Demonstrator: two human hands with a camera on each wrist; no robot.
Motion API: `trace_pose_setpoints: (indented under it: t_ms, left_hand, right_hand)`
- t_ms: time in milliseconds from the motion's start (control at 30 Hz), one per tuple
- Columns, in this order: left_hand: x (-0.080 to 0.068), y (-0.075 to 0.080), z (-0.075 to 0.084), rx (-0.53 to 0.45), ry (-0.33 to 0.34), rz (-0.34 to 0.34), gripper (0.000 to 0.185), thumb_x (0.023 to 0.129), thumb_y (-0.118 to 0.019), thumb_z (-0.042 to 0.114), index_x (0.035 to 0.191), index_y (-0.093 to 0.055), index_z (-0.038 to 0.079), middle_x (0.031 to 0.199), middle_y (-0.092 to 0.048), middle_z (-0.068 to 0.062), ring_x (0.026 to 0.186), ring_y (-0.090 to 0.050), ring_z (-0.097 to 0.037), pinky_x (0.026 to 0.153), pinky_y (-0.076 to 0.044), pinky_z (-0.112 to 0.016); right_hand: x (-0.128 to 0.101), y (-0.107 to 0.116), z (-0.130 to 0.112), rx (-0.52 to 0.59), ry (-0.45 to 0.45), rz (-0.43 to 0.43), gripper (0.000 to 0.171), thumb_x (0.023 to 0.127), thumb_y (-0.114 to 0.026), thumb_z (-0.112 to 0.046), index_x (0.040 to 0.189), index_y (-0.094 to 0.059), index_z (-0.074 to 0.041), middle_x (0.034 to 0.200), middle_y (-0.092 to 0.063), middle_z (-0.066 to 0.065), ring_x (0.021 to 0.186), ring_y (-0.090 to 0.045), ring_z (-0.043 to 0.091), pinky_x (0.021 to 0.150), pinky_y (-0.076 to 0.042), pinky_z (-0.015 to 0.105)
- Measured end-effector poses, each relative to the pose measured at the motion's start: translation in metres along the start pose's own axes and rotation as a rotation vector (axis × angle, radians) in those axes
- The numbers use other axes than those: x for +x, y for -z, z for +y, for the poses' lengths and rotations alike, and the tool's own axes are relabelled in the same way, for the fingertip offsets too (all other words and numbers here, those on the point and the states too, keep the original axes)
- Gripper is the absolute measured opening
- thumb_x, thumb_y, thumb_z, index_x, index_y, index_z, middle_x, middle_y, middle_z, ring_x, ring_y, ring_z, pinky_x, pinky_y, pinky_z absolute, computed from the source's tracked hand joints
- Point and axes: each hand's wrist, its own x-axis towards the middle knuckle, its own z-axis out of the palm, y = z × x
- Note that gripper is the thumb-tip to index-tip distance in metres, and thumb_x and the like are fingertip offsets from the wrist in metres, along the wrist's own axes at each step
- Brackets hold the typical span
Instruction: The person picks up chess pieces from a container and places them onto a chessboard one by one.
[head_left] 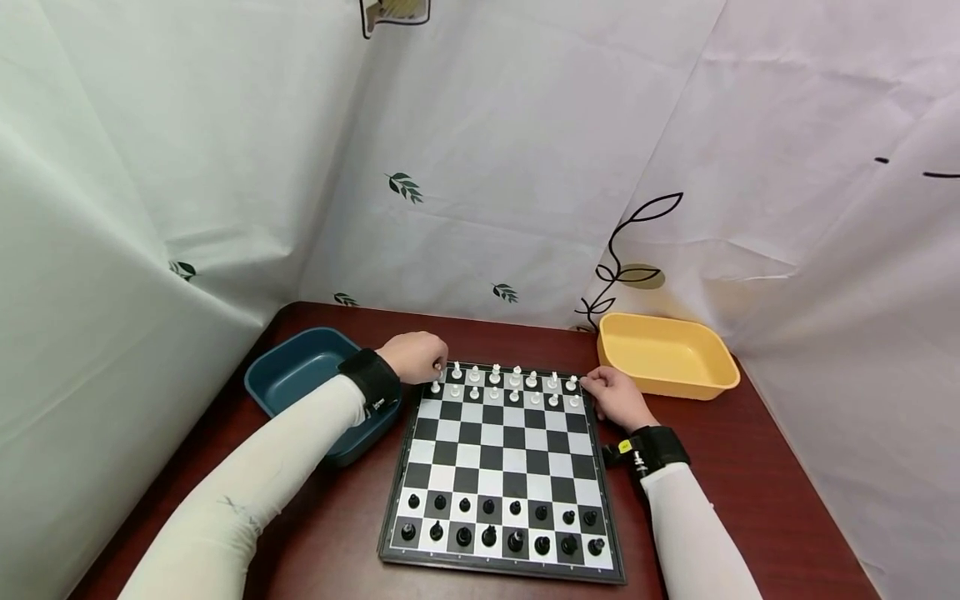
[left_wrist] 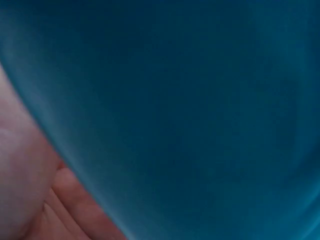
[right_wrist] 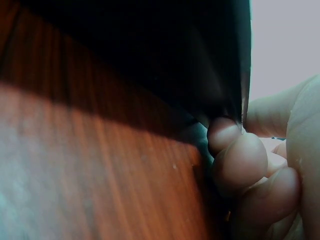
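A chessboard [head_left: 495, 457] lies on the dark red table [head_left: 750, 467]. White pieces [head_left: 514, 385] fill its two far rows and black pieces [head_left: 489, 533] its two near rows. My left hand [head_left: 437, 365] is at the far left corner, its fingers curled and pinching the white corner piece [head_left: 438, 367]. My right hand [head_left: 592, 385] is at the far right corner. In the right wrist view its curled fingers [right_wrist: 240, 160] press against the board's dark edge [right_wrist: 150, 65]. The left wrist view shows only my palm [left_wrist: 30, 190] against blurred blue.
A dark blue tray [head_left: 300, 371] sits left of the board under my left wrist and fills the left wrist view [left_wrist: 200, 100]. A yellow tray [head_left: 663, 354] stands at the far right. White patterned sheets close in the table at the back and both sides.
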Motion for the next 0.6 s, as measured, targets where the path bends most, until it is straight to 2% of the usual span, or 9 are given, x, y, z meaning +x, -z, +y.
trace_pose_setpoints:
  t_ms: [100, 267, 367, 467, 600]
  left_hand:
    - [0.002, -0.001, -0.001, -0.005, 0.009, 0.003, 0.008, 0.100, -0.078, 0.011, 0.105, -0.082, 0.015, 0.099, -0.075, 0.001, 0.083, -0.064, -0.016, 0.079, -0.058, -0.040]
    - [0.000, 0.002, -0.003, -0.033, 0.042, -0.003, 0.024, 0.099, -0.079, 0.014, 0.123, -0.079, 0.010, 0.106, -0.075, -0.004, 0.089, -0.065, -0.019, 0.083, -0.058, -0.041]
    - [-0.005, 0.007, -0.005, -0.067, 0.059, 0.003, 0.030, 0.099, -0.079, 0.017, 0.128, -0.078, 0.010, 0.108, -0.076, -0.004, 0.093, -0.067, -0.019, 0.085, -0.059, -0.042]
    - [-0.012, 0.015, -0.007, -0.109, 0.083, 0.041, 0.034, 0.101, -0.079, 0.021, 0.133, -0.077, 0.009, 0.114, -0.077, -0.005, 0.099, -0.071, -0.020, 0.089, -0.061, -0.044]
    - [-0.026, 0.027, -0.009, -0.144, 0.112, 0.139, 0.037, 0.105, -0.076, 0.025, 0.137, -0.075, 0.006, 0.121, -0.078, -0.009, 0.107, -0.074, -0.025, 0.094, -0.061, -0.048]
  right_hand:
    - [-0.001, 0.000, 0.001, -0.002, -0.006, 0.002, 0.022, 0.111, -0.066, -0.022, 0.108, -0.068, 0.000, 0.060, -0.057, 0.001, 0.050, -0.058, 0.020, 0.051, -0.048, 0.032]
    - [0.000, 0.000, 0.003, -0.008, -0.011, 0.006, 0.022, 0.111, -0.067, -0.023, 0.106, -0.067, -0.001, 0.059, -0.057, 0.001, 0.050, -0.059, 0.021, 0.052, -0.047, 0.033]
    - [0.000, -0.001, 0.004, -0.010, -0.018, 0.003, 0.022, 0.111, -0.067, -0.023, 0.106, -0.067, -0.002, 0.060, -0.057, 0.001, 0.051, -0.059, 0.021, 0.052, -0.047, 0.033]
    - [0.000, 0.000, 0.003, -0.014, -0.023, -0.010, 0.023, 0.112, -0.066, -0.024, 0.107, -0.067, -0.001, 0.061, -0.057, 0.002, 0.051, -0.059, 0.021, 0.052, -0.047, 0.033]
    - [0.000, 0.001, 0.002, -0.045, -0.026, -0.033, 0.025, 0.112, -0.064, -0.025, 0.110, -0.066, 0.000, 0.063, -0.059, 0.003, 0.052, -0.060, 0.021, 0.052, -0.049, 0.034]
